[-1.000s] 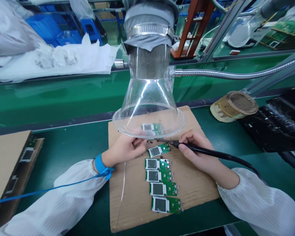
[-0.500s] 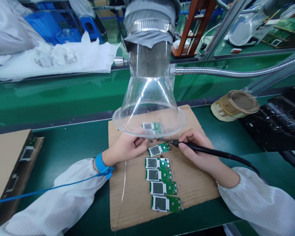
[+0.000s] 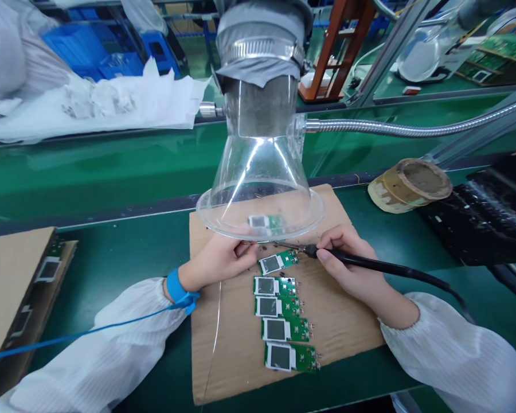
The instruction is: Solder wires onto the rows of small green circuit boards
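Head view: we note left hand [image 3: 223, 259], fingers pinched on thin wire [image 3: 218, 321]; right hand [image 3: 352, 276], fingers clamped round soldering iron [image 3: 362, 262] near circuit board [image 3: 278, 263]

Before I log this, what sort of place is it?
Likely an electronics workshop: circuit boards lie on cardboard, a clear hood hangs above, and the right hand holds a soldering iron.

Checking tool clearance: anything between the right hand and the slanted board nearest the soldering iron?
Only the soldering iron in the right hand: its metal front end reaches to the right end of the slanted board. Nothing else visible stands between. Can't tell whether metal and board touch.
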Demonstrator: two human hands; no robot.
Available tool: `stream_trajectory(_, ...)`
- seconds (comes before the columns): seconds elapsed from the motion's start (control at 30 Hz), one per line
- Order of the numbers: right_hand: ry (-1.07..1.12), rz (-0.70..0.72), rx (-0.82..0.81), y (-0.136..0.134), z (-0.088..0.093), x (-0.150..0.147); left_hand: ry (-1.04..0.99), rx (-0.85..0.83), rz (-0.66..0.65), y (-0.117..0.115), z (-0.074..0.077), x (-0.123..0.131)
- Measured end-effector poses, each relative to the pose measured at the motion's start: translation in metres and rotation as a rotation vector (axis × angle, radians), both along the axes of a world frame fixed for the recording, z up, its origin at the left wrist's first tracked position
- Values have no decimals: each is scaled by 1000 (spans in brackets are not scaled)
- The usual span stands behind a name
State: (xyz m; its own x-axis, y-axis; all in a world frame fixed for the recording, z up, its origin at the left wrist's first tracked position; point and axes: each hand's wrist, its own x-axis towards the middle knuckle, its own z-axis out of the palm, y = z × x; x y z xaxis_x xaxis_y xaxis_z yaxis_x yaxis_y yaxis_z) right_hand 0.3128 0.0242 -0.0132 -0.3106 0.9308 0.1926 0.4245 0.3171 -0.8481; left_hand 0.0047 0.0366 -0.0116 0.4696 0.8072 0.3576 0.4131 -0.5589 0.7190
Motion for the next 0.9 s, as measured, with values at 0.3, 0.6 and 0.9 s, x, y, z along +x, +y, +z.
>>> stream_trajectory(0.3, -87, 31, -7, 1, 1, 0, 24, -1, 6, -1, 0, 2)
stream_trajectory(0.6, -68, 61, -3, 1, 5, -4, 9, 10, -16, 0, -1, 2)
stream_trajectory(0.9, -20, 11, -14, 0, -1, 1, 8, 21, -34, 0, -2, 1)
